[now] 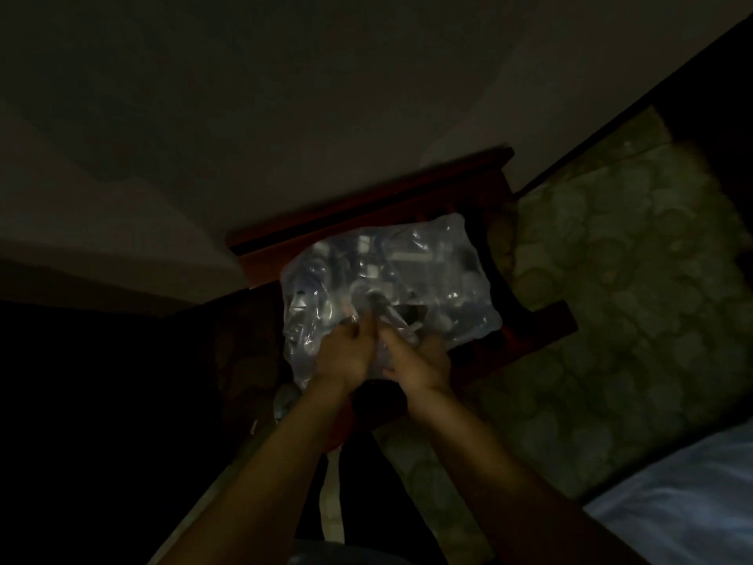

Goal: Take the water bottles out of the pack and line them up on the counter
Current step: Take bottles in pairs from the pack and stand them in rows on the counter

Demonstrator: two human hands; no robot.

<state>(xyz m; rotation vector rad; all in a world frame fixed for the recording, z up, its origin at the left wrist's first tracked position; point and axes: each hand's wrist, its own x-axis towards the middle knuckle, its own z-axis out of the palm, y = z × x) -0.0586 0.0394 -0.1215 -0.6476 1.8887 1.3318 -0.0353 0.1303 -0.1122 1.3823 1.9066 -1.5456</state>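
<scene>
I am gripping the plastic wrap of the bottle pack (387, 279) with my left hand (346, 352) and right hand (415, 356), fingers closed; pack resting on the dark wooden surface (366, 214).

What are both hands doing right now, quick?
Left hand: closed, pinching the wrap of the pack.
Right hand: closed on the same wrap beside it.
No bottle is out yet, as far as the dark view shows.

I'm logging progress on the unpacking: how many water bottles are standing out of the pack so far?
0. No bottle shows outside the plastic-wrapped pack; both hands, left hand and right hand, are at its near edge. The room is dark, so some could be hidden.
</scene>
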